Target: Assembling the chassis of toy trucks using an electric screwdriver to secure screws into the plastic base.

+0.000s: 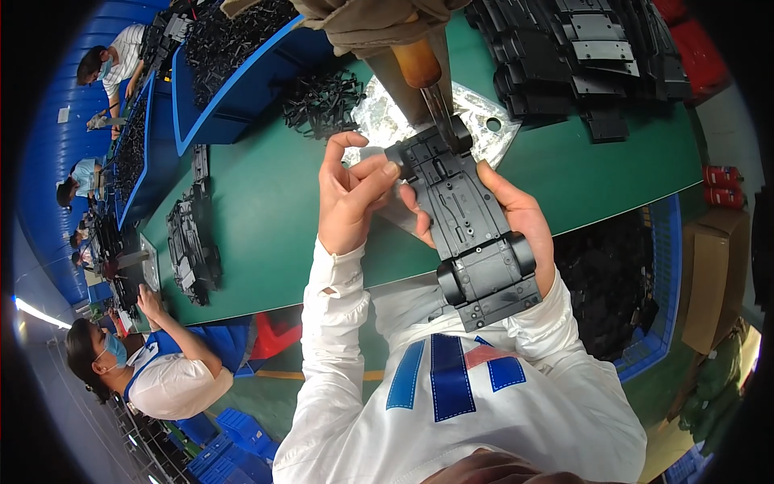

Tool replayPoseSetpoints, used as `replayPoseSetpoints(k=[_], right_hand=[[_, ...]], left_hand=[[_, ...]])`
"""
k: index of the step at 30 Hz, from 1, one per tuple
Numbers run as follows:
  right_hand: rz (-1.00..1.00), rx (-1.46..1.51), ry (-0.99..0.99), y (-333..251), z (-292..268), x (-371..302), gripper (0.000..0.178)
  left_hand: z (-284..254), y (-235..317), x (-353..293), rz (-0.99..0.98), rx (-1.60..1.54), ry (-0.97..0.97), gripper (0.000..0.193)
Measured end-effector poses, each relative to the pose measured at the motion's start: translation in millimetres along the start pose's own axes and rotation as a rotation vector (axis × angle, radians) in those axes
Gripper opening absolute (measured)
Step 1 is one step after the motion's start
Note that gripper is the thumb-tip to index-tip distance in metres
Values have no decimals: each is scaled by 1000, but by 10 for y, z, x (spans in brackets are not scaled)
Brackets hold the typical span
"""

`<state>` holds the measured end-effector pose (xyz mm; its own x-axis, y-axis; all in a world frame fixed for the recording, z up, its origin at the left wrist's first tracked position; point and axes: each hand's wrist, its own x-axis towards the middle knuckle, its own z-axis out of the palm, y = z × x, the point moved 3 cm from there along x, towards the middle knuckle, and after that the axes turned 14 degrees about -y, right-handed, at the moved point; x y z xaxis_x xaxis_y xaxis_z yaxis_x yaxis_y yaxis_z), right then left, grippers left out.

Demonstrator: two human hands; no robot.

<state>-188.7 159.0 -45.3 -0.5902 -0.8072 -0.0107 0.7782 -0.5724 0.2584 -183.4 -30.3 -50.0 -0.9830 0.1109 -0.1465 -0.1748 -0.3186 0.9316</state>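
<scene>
A long black plastic toy-car chassis (472, 234) with wheels at its near end is held over the green table (266, 202). My right hand (520, 214) grips it along its right side. My left hand (351, 194) pinches its far left corner with thumb and fingers. Just beyond the chassis a tool with a wooden handle (419, 64) and a metal shaft comes down to a shiny metal plate (476, 121). A gloved hand of another person (371, 20) is on that tool.
Small black plastic parts (322, 101) lie left of the plate. Stacked black chassis parts (580, 56) fill the table's far right. Blue bins (234, 73) of black parts stand at the far left. More chassis (193, 242) lie near a seated co-worker (161, 363).
</scene>
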Motion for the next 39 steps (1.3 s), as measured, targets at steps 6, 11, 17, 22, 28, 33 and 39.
replayPoseSetpoints(k=[6, 11, 17, 22, 28, 33, 39], right_hand=[[-55, 52, 106, -35, 6, -22, 60], [-29, 19, 72, -134, -24, -60, 61], [-25, -14, 31, -248, -34, -103, 62], [-47, 51, 50, -297, -6, -103, 64], [-12, 57, 6, -339, -2, -124, 65], [-49, 26, 36, -319, 46, -120, 65], [-31, 30, -10, -330, 24, -124, 65]], left_hand=[[54, -12, 33, -71, -35, -8, 45], [92, -20, 93, -129, 2, -28, 47], [136, -67, 154, -151, -9, -6, 49], [198, -45, 202, -137, -104, -40, 49], [231, -50, 226, -137, -123, -37, 49], [223, -64, 231, -127, -133, -44, 48], [233, -53, 237, -118, -120, -44, 46]])
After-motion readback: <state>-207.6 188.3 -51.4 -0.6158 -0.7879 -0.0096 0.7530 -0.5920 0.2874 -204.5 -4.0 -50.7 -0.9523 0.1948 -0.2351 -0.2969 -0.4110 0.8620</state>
